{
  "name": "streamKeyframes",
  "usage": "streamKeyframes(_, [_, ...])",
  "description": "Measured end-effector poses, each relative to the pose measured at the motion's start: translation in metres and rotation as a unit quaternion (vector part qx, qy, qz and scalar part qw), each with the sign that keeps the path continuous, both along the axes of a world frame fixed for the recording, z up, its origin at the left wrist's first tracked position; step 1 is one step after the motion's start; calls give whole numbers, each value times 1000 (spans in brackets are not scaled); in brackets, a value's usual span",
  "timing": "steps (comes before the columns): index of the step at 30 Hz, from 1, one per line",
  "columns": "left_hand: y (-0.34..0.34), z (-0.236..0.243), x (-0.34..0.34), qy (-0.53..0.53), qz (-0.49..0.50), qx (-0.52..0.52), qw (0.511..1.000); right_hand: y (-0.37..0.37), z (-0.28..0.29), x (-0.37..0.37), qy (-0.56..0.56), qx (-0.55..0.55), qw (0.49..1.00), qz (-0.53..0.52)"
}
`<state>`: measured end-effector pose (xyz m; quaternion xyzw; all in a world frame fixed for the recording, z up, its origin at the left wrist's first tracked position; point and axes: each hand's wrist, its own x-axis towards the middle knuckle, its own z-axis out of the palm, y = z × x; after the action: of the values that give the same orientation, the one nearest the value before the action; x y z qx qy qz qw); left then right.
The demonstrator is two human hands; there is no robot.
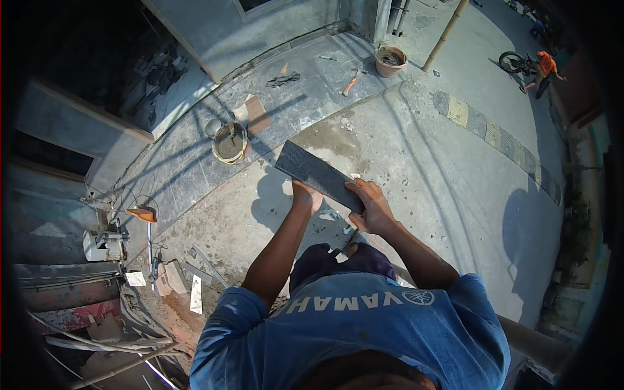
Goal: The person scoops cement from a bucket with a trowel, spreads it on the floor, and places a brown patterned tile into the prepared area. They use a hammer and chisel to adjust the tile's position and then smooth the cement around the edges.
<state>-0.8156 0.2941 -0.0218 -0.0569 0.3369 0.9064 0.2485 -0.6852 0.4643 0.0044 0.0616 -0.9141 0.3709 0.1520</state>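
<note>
A long dark grey strip of tile or stone (312,169) is held at a slant in front of me between both hands. My left hand (305,194) is closed on it from beneath, near its left half, with part of the fingers hidden under it. My right hand (369,207) grips its right end, thumb and fingers on the edges. Beyond it, on the tiled step (299,104), stand a bucket of grey mortar (229,149) with a tool in it and a piece of cardboard (257,119).
A terracotta-coloured bucket (390,64), an orange-handled tool (350,84) and a bamboo pole (442,36) are farther off. A person in orange (546,65) is by a two-wheeler (513,63) at upper right. Tile offcuts (196,292) and bamboo poles (117,370) lie at lower left.
</note>
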Motion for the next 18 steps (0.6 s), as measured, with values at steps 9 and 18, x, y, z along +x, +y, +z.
streamKeyframes(9, [125, -29, -107, 116, -63, 53, 990, 141, -10, -104, -24, -57, 998, 13])
streamKeyframes(18, [229, -74, -270, 70, -21, 73, 995, 228, -34, -276, -58, -9, 998, 9])
